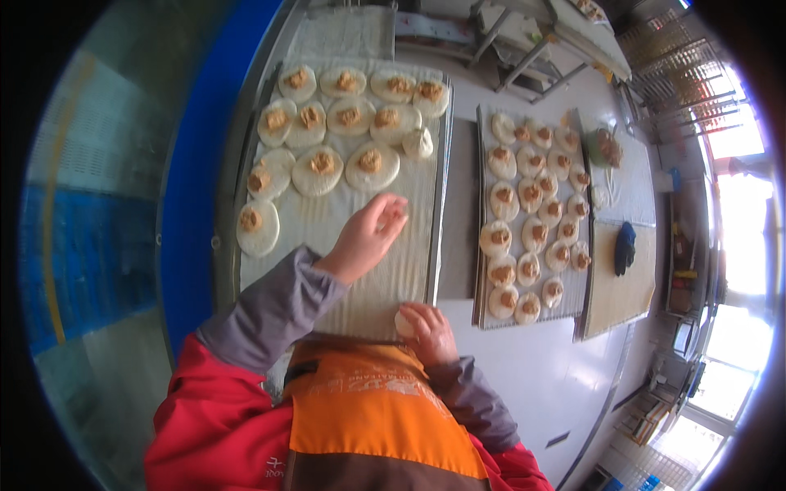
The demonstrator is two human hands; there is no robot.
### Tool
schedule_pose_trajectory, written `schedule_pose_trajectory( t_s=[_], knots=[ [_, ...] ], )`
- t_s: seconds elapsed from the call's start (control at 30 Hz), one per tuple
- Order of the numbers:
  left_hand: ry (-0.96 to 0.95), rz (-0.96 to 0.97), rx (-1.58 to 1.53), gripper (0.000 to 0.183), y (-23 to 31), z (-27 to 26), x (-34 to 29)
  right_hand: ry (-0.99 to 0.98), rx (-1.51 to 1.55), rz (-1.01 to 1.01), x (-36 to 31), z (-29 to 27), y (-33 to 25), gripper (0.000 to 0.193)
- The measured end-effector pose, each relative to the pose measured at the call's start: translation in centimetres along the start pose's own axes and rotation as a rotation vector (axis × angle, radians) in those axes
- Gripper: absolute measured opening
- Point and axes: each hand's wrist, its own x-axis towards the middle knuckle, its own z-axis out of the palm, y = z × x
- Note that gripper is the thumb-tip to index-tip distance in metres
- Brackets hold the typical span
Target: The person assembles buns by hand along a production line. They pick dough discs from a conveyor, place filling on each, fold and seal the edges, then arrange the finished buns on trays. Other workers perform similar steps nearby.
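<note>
A worker in an orange apron (368, 421) leans over a long cloth-lined tray (417, 254), the right hand (430, 331) closed over a pale dough piece (403, 325) at the tray's near right corner. The left hand (372, 237) hangs above the lined surface, fingers loosely bent, with nothing visible in its grasp.

The dough looks light, soft and probably a little tacky, likely to dent or tear if squeezed; a gentle cupping hold around its sides would suit it best. The flat dough rounds (372, 166) look limper, better lifted by their rims than by the loose filling.

Rows of those rounds, each topped with brown filling, cover the tray's far end, beside one gathered bun (417, 143). To the right, a second tray (575, 299) carries more filled rounds. Beyond it stand a bowl (604, 161), its contents too small to identify, and a dark blue glove (625, 248).
</note>
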Motion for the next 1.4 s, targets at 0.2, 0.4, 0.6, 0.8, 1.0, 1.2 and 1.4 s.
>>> schedule_pose_trajectory(
  t_s=[0.2,0.4,0.6,0.8,1.0,1.2,1.4],
  knots=[
    [0.166,0.397,0.924,0.038,1.4,-1.1,15.8,0.155,0.088,0.173,1.3,-4.7,2.1,0.062],
    [-0.128,0.143,1.123,0.043,1.2,-0.7,18.6,0.202,0.115,0.158,3.0,-7.1,5.4,0.043],
    [-0.134,0.322,1.002,0.05,-0.4,0.6,15.0,0.287,0.275,0.116,9.7,-6.5,7.7,0.038],
    [-0.116,0.336,0.751,0.051,1.0,1.8,11.5,0.535,0.513,0.23,19.3,-6.1,8.0,0.033],
    [-0.091,0.477,0.523,0.059,3.8,1.4,5.6,0.45,0.339,0.103,16.7,-8.7,4.2,0.02],
    [-0.284,0.387,0.489,0.064,4.9,0.2,0.2,0.27,0.468,0.201,12.7,-8.9,1.0,0.02],
    [-0.237,0.498,0.389,0.065,3.3,0.8,-3.6,0.306,0.299,0.073,10.2,-7.8,-1.1,0.016]
  ],
)
